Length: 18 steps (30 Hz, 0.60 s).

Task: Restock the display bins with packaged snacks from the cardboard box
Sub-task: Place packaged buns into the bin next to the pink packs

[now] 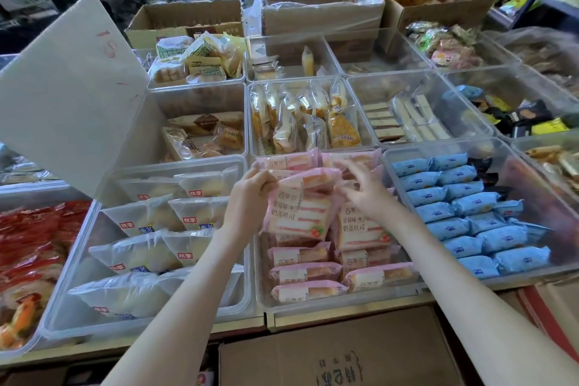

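Fingers of left hand pinching top edge of pink snack packet, right hand just beside with fingers spread loose, holding nothing, above clear bin.

Two slender arms, bare as far up as I can see. The left hand and right hand are bare too, with slim fingers.

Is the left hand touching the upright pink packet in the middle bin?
Touching. The head view shows the left hand pinching the top corner of the pink packet, with its fingers curled over the packet's edge.
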Tool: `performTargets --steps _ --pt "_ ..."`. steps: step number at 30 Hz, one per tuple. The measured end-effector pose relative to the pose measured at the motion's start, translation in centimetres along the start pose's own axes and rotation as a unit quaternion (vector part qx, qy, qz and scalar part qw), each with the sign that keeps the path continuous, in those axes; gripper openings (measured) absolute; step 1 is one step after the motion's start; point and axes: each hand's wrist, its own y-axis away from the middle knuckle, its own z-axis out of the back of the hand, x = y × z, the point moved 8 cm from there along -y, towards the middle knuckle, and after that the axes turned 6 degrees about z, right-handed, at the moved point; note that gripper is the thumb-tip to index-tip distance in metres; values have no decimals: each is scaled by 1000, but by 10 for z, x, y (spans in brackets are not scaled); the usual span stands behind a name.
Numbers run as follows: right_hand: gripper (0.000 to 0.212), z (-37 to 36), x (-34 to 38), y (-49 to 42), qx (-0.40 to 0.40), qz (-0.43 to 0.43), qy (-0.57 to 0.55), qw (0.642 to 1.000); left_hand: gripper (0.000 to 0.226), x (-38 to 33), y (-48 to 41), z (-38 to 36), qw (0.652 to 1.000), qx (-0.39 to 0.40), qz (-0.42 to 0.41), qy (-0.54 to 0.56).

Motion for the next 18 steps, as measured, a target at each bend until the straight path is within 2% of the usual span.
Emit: performTargets --steps 5,8,11,15,18 --pt "21 -1 0 -7 -60 50 55 995 14 4 5 -1 999 33 -17 -35" --pt "14 4 4 -4 -81 74 42 993 11 11 7 3 997 78 15 2" --pt "14 5 8 4 -78 104 12 991 13 17 14 7 989 123 51 60" --pt "19 6 22 4 -94 136 4 986 22 28 9 21 981 82 113 137" --pt "20 1 25 -8 -75 85 51 992 25 36 4 26 974 74 139 163"
